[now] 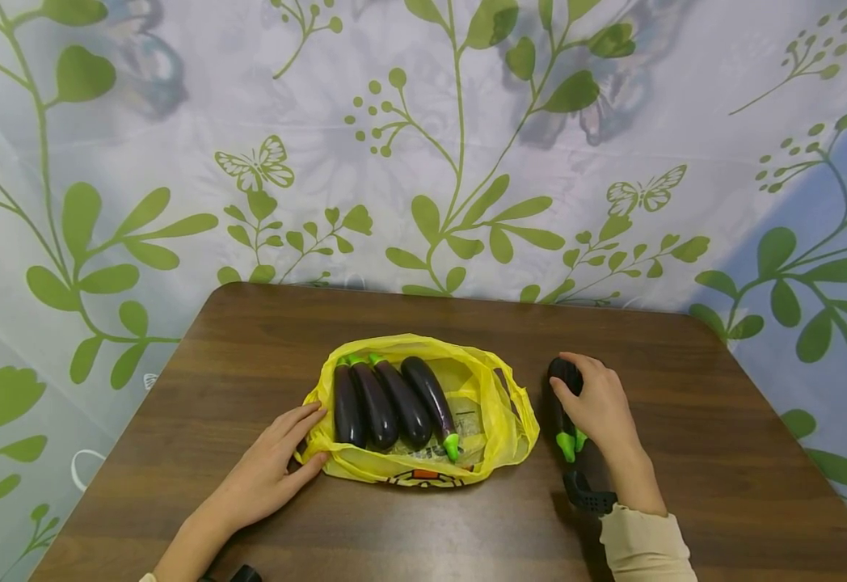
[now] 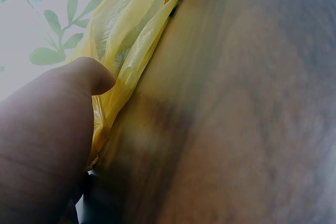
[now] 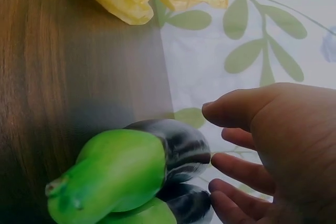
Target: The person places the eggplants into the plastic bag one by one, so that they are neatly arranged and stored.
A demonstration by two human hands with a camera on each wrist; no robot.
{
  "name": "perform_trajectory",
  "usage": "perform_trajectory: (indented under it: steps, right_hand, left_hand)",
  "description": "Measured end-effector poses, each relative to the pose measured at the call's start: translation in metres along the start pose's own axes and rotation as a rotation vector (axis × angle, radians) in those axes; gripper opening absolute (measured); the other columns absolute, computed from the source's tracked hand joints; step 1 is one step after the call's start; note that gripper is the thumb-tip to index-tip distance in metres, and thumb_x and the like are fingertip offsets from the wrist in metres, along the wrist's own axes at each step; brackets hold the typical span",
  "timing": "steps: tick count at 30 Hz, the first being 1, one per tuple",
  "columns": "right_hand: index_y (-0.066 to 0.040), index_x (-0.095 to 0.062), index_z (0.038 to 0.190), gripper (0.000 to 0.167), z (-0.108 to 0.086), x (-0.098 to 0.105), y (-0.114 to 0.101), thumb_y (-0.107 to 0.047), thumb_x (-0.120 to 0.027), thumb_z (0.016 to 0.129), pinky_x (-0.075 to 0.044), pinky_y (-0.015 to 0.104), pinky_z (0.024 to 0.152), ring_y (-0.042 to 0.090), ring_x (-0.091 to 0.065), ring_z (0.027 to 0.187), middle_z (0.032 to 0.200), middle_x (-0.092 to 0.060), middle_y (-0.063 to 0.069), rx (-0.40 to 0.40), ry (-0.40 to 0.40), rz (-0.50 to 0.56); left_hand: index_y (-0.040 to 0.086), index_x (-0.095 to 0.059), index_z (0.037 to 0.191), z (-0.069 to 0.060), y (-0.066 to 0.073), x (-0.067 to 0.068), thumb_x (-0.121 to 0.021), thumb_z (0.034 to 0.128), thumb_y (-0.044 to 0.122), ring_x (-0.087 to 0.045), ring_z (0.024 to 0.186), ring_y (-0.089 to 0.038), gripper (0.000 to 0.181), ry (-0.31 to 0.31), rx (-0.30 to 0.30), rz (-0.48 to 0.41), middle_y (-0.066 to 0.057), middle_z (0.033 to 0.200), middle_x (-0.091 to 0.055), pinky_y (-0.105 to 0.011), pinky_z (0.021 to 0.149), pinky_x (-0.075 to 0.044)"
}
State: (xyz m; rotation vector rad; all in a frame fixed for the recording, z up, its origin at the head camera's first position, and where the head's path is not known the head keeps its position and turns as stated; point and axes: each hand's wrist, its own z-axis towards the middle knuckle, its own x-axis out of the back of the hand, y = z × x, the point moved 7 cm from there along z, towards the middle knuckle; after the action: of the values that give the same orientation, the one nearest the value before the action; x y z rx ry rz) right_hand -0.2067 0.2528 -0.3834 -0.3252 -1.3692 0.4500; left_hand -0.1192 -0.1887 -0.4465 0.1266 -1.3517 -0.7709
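A yellow plastic bag (image 1: 514, 428) lies with its mouth spread toward me, and several dark purple eggplants (image 1: 372, 404) rest side by side inside it. My left hand (image 1: 267, 473) touches the bag's left end, fingers extended and thumb apart. In the left wrist view the thumb (image 2: 94, 77) lies against the yellow plastic (image 2: 128, 61). To the right of the bag, two eggplants (image 3: 186, 145) lie close together, green caps toward me. Over their far ends reaches my right hand (image 1: 598, 404), its thumb and fingers spread about them; in the right wrist view the thumb stands apart from them.
The brown wooden table (image 1: 452, 533) has rounded far corners. Behind it hangs a pale cloth (image 1: 409, 162) printed with green leaves and butterflies. Printed paper (image 1: 470, 424) shows inside the bag. A black strap-like piece (image 1: 587, 495) sits by the right wrist.
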Motion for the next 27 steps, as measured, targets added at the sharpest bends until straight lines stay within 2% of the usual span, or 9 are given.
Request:
perform_trajectory:
  steps: [18,27]
  right_hand:
    - [0.001,-0.043,0.153,0.062,0.002,-0.013,0.002,-0.020,-0.067,0.099,-0.038,0.071,0.109,0.055,-0.042,0.136,0.151,-0.045,0.033,-0.039,-0.084,-0.021]
    - [0.000,-0.047,0.151,0.060,0.002,-0.016,-0.001,-0.020,-0.069,0.099,-0.041,0.069,0.107,0.052,-0.046,0.135,0.149,-0.048,0.030,-0.018,-0.076,-0.032]
  left_hand:
    - [0.008,-0.047,0.154,0.001,0.002,0.002,-0.066,0.1019,0.039,-0.044,0.144,-0.033,0.063,-0.004,0.005,-0.003,-0.010,0.156,-0.047,-0.059,0.112,-0.042]
    - [0.008,-0.048,0.154,0.001,0.001,0.002,-0.066,0.1016,0.039,-0.044,0.144,-0.033,0.064,-0.005,0.003,-0.001,-0.010,0.155,-0.047,-0.058,0.112,-0.043]
